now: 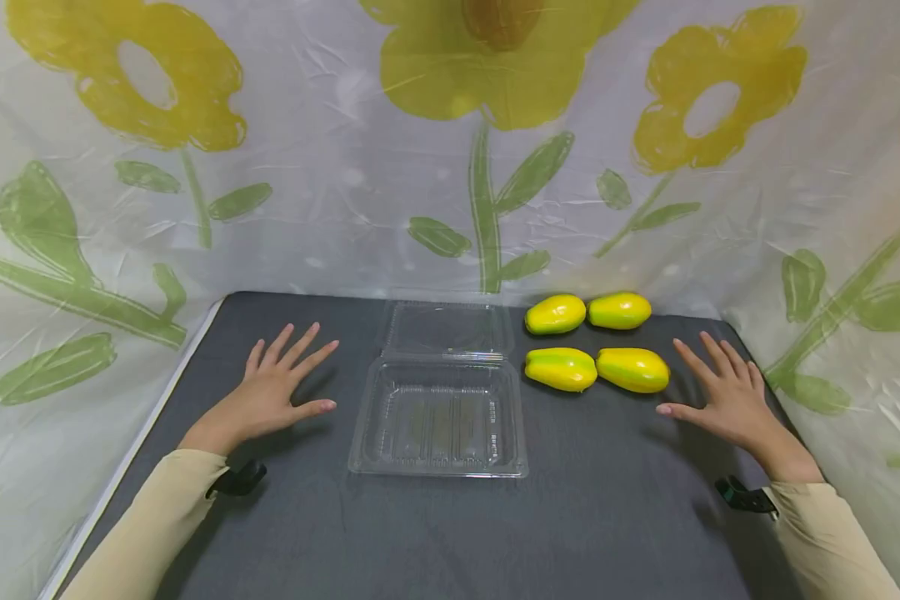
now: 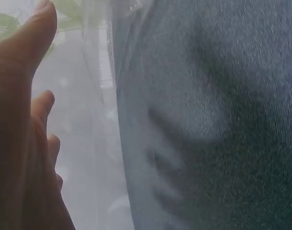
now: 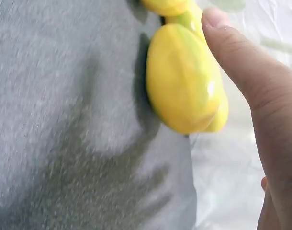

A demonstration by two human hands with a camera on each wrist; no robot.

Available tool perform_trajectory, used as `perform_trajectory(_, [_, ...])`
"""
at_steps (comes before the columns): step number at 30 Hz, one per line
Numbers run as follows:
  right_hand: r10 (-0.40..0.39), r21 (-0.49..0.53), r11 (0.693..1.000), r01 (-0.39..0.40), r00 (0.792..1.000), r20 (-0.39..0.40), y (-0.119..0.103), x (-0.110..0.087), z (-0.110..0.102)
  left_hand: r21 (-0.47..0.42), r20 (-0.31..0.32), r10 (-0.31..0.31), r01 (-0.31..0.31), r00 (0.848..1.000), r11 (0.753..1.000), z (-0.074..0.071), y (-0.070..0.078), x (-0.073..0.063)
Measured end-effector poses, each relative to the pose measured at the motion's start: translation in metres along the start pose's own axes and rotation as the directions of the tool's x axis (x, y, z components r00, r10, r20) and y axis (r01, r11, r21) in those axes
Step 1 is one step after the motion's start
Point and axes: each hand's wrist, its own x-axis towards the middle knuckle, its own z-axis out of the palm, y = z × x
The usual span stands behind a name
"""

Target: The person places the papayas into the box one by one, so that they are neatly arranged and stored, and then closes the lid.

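My left hand (image 1: 266,400) hovers over the left part of the table with its fingers spread, holding nothing. To its right lies a clear plastic clamshell box (image 1: 363,450), its lid (image 1: 446,329) folded back toward the wall. Nothing shows inside the box. Beyond its right side, several yellow-green papayas lie in two rows: a front right one (image 1: 633,370), a front left one (image 1: 561,369), and a back pair with one papaya (image 1: 619,311) at the right. My right hand (image 1: 735,404) is spread beside the front right papaya, apart from it. In the right wrist view that papaya (image 3: 182,79) sits beyond the thumb.
A dark grey cloth (image 1: 450,533) covers the table. White curtains with yellow flowers (image 1: 307,167) hang along the back and both sides. Black wrist straps, one at the left wrist (image 1: 242,478) and one at the right (image 1: 746,497), sit below the hands.
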Motion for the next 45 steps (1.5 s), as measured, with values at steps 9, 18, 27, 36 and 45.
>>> perform_trajectory(9, [-0.068, 0.043, 0.997, 0.069, 0.998, -0.011, -0.023, 0.012, -0.001, -0.029, -0.049, 0.087, -0.088, 0.995, 0.996, 0.001, 0.012, -0.007])
perform_trajectory(18, [-0.143, 0.097, 0.985, 0.146, 0.989, -0.036, -0.052, 0.029, 0.010, -0.076, -0.106, 0.188, -0.196, 0.977, 0.978, 0.008, 0.029, -0.016])
perform_trajectory(27, [-0.177, 0.128, 0.975, 0.181, 0.983, -0.038, -0.073, 0.045, 0.022, -0.127, -0.147, 0.275, -0.294, 0.950, 0.947, 0.011, 0.046, -0.021])
perform_trajectory(36, [-0.199, 0.145, 0.968, 0.204, 0.979, -0.047, -0.085, 0.055, 0.030, -0.199, -0.160, 0.278, -0.307, 0.947, 0.931, 0.019, 0.054, -0.025])
perform_trajectory(45, [-0.182, 0.152, 0.972, 0.181, 0.983, -0.005, -0.094, 0.064, 0.036, -0.217, -0.170, 0.268, -0.302, 0.948, 0.928, 0.029, 0.056, -0.030])
